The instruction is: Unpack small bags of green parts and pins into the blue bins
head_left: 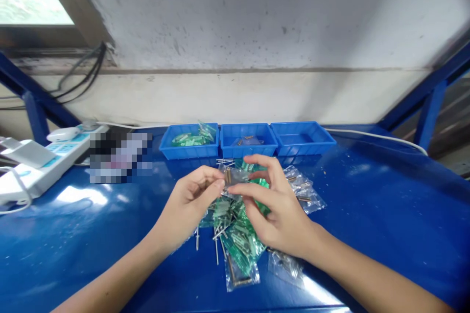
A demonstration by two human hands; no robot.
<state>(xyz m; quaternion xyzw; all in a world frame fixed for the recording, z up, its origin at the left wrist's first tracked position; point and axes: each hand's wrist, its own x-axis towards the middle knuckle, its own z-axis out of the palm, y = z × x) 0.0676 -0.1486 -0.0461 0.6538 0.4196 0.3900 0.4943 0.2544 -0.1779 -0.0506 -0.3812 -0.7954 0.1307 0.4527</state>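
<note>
A small clear plastic bag with brass-coloured screw-like pieces inside (235,176) is pinched between the thumb and fingers of my left hand (193,198). My right hand (277,200) is at the bag's right side with its fingers spread, one fingertip at the bag's lower edge; I cannot see a grip on it. Beneath both hands lies a pile of green plastic packets (242,242) mixed with loose silver rivets (216,244). More clear bags of metal pieces (303,190) lie right of the pile, and another clear bag (240,274) is at its near edge.
Along the wall stand three blue trays: the left tray (189,152) holds green packets, the middle tray (249,150) a few clear bags, and the right tray (304,146) shows a bare bottom. A white power strip (47,161) and a blurred object (119,159) lie left.
</note>
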